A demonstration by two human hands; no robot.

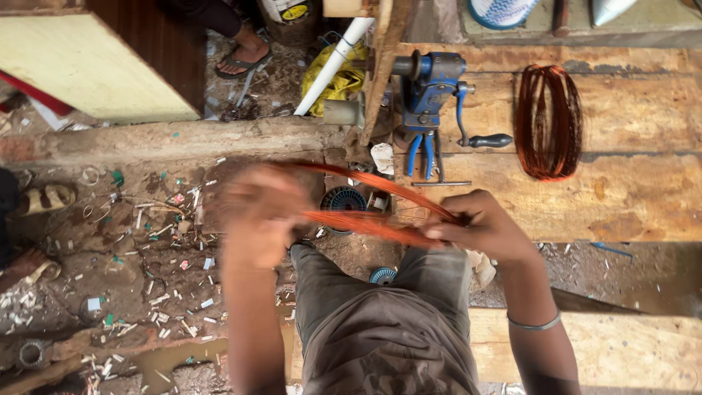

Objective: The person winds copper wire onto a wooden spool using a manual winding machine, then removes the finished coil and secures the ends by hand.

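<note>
Wooden surface [629,205] spans the right side, worn planks. Littered dirt floor [131,263] on the left, scraps all over. On the surface, a loose copper wire coil [548,121] lies well apart from the hands, right of a blue hand-crank winder [431,84] with blue-handled pliers [420,153] just below it. White pipe [333,62] leans near the winder. Stretched copper wire bundle [373,223] runs between both hands, held above the lap in front of the surface edge. Right hand [482,227] pinched closed on the bundle's right end, thin bangle [534,324] on that wrist. Left hand [259,212] motion-blurred at the left end, grip unclear. Small blue spool [342,199] sits behind the wire.
</note>
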